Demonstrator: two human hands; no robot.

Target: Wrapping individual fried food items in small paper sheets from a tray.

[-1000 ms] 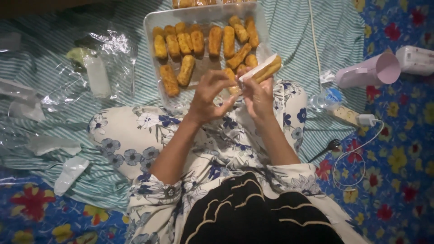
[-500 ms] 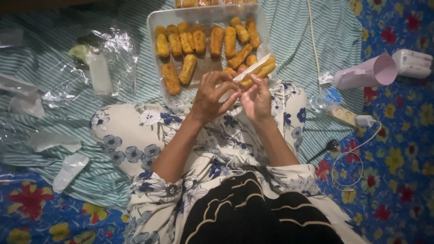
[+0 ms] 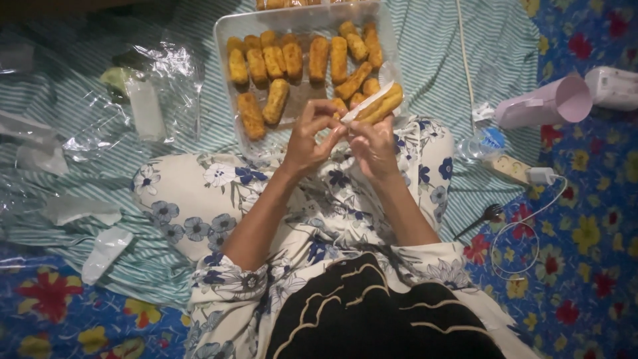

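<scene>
**Two hands wrapping a fried roll over a tray**

A golden breaded roll [image 3: 380,106], partly sheathed in a clear plastic sleeve [image 3: 364,103], is held between two bare hands just above the near edge of a white tray [image 3: 226,40]. The right hand [image 3: 373,145] is closed around the roll from below; the left hand [image 3: 312,136] pinches the sleeve's loose end beside it, fingers narrow, seemingly to steady the film. Both hands hover over the person's lap, draped in floral fabric [image 3: 199,199].

Just beyond the grip, more rolls [image 3: 286,60] lie in rows on the tray, with bare tray floor nearest the hands. Left of the grip, crumpled plastic wrappers [image 3: 166,73] spread over a striped cloth [image 3: 80,173]. Right of it, well apart, lie a pink cup [image 3: 545,103] on its side, a power strip [image 3: 508,166] and a fork [image 3: 485,216].
</scene>
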